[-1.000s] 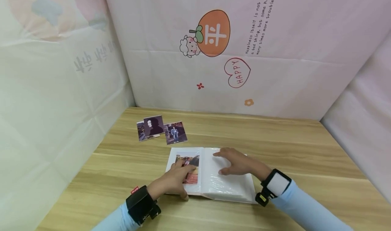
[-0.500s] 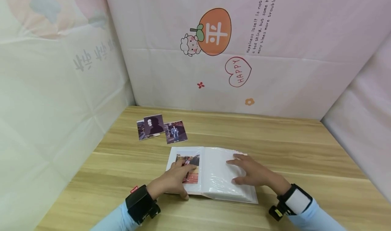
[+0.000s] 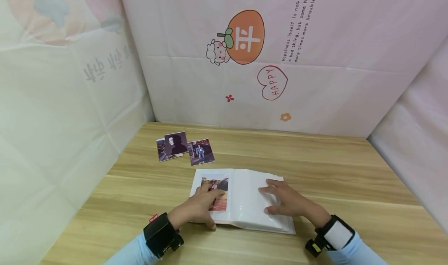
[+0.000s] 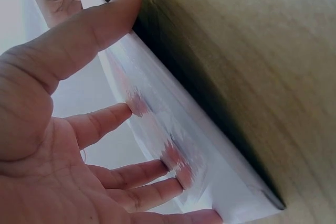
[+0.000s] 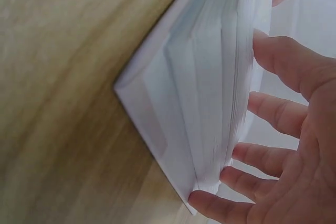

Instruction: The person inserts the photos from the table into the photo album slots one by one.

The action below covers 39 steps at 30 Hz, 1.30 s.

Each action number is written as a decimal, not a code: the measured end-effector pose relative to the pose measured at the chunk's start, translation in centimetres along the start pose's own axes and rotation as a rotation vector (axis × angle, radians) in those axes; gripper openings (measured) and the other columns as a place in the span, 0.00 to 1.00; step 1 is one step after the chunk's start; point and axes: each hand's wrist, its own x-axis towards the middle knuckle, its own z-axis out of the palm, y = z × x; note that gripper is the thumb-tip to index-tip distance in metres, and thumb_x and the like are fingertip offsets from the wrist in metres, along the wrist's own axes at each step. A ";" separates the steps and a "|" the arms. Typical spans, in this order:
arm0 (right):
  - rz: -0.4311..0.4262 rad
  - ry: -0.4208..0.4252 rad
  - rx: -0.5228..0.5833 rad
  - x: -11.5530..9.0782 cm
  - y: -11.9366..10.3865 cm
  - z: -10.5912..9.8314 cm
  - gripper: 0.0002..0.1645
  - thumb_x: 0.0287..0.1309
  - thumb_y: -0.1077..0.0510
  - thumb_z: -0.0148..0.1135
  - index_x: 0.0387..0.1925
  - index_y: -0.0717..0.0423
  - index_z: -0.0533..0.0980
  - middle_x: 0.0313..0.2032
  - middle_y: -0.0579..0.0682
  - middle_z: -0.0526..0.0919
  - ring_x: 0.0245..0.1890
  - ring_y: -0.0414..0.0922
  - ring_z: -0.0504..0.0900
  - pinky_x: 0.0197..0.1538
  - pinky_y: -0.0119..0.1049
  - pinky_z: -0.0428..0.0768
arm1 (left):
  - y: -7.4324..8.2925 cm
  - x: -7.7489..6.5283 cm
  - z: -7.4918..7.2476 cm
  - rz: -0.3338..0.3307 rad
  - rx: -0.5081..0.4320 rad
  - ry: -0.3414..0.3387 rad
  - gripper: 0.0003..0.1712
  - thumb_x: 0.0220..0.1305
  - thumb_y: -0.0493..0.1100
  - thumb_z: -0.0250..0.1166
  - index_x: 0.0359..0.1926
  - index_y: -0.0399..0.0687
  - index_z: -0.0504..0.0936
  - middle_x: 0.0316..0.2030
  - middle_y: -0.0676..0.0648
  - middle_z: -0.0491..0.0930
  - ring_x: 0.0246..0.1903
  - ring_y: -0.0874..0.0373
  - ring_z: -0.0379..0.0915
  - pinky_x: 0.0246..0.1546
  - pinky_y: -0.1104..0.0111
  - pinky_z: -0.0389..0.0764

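Note:
A white photo album point(image 3: 245, 202) lies spread on the table, a photo point(image 3: 219, 206) in its left page's clear sleeve. My left hand point(image 3: 200, 204) rests on that page with fingers spread, fingertips on the sleeved photo; its thumb point(image 4: 113, 22) reaches the album's near edge in the left wrist view. On the blank right page point(image 3: 246, 195) my right hand point(image 3: 288, 199) lies with fingers extended. Seen from the right wrist, its fingertips point(image 5: 260, 45) touch the top of the page stack point(image 5: 210, 87). Neither hand grips anything.
Beyond the album, a photo of a standing figure point(image 3: 201, 152) lies beside a dark portrait photo point(image 3: 176, 143), which overlaps another photo point(image 3: 161, 150). White printed cloth point(image 3: 196, 86) walls off the wooden table point(image 3: 315, 160) at the back and sides.
My right hand has moved right across the right page, from near the album's middle toward its outer edge. The left hand and the loose photos have stayed put.

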 end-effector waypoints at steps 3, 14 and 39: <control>-0.002 0.002 0.003 -0.1 0.1 0.0 0.35 0.51 0.48 0.67 0.56 0.64 0.72 0.59 0.72 0.62 0.60 0.67 0.59 0.56 0.66 0.54 | 0.1 0.0 0.0 -0.003 0.007 -0.001 0.55 0.27 0.42 0.81 0.63 0.51 0.68 0.60 0.36 0.58 0.59 0.40 0.54 0.50 0.46 0.66; -0.008 0.004 0.014 -0.2 0.2 0.0 0.35 0.50 0.49 0.68 0.56 0.64 0.72 0.59 0.72 0.63 0.60 0.67 0.58 0.57 0.68 0.49 | 0.3 0.5 -1.4 -0.007 0.019 0.063 0.46 0.34 0.47 0.79 0.60 0.45 0.72 0.53 0.37 0.67 0.50 0.42 0.65 0.44 0.47 0.71; -0.032 0.007 0.042 -0.3 -0.2 -0.2 0.34 0.51 0.49 0.67 0.56 0.65 0.72 0.59 0.74 0.62 0.59 0.69 0.58 0.56 0.69 0.48 | -9.8 5.7 -9.3 -0.322 0.001 0.400 0.22 0.55 0.34 0.57 0.51 0.25 0.73 0.50 0.29 0.73 0.50 0.38 0.69 0.51 0.51 0.69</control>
